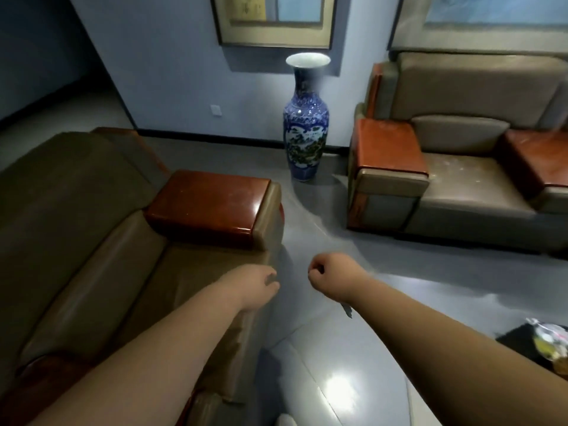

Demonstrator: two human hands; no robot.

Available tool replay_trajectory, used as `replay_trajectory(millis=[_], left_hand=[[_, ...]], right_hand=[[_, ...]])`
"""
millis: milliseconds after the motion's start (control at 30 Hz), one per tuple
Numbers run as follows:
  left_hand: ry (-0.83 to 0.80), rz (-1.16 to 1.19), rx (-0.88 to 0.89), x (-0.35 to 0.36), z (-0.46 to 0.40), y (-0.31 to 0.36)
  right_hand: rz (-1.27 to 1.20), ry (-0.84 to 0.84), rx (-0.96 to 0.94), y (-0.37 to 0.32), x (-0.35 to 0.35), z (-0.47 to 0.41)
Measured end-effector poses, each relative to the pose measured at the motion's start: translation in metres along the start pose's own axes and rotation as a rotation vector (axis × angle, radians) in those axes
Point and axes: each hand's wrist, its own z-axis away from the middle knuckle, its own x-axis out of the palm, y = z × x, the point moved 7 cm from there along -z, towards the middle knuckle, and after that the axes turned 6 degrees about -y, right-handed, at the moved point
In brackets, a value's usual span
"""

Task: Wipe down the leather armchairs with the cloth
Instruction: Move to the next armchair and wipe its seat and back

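The right hand (325,276) is a closed fist over the grey floor (353,348), and a small grey piece, maybe an end of the cloth (347,310), shows under its wrist; I cannot tell if this grip really holds the cloth. The left hand (258,282) reaches over the front edge of the near armchair (92,241), its fingers are bent and something dark is at the fingertips, but what its grip holds I cannot tell. The two hands are near each other, not touching. This near armchair has brown leather and a glossy wooden armrest (209,204) just beyond the left hand. A second armchair (461,186) stands well apart at the right wall. Between the two chairs, near the wall, a tall blue and white vase (305,124) stands upright on the floor
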Motion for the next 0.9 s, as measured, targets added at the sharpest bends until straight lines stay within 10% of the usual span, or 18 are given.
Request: replay_trajectory(millis=[900], left_hand=[[-0.032,-0.321,0.264,0.15,-0.051,0.406]], right_hand=[[-0.186,0.265,0.372,0.364,-0.173,0.224]])
